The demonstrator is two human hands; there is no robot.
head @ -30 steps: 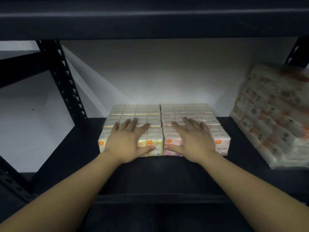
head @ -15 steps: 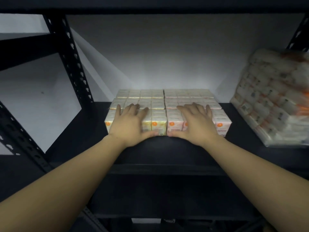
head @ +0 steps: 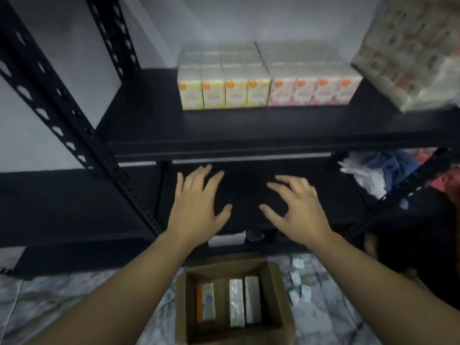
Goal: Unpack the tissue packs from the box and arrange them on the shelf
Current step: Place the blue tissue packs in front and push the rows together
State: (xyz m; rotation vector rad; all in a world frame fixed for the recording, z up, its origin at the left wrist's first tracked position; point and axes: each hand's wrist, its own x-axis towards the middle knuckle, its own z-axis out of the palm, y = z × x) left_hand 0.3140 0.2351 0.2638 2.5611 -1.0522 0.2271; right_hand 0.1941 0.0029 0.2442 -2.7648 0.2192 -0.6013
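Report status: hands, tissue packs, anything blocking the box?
Both hands, left and right, open, empty. Tissue packs rowed on shelf; more left in box. Path to box clear.

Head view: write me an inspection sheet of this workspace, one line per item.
Surface: black shelf of a metal rack, bare at left.
Job's things: yellow tissue packs and pink tissue packs side by side on the shelf; open cardboard box on the floor, a few packs inside.
Clutter: large wrapped bundle at shelf's right; crumpled cloths lower right.
Hands: left hand and right hand both open, empty, below the shelf.
Cables: thin white cord at lower left, uncertain.
Surroundings: white wall, marbled floor.
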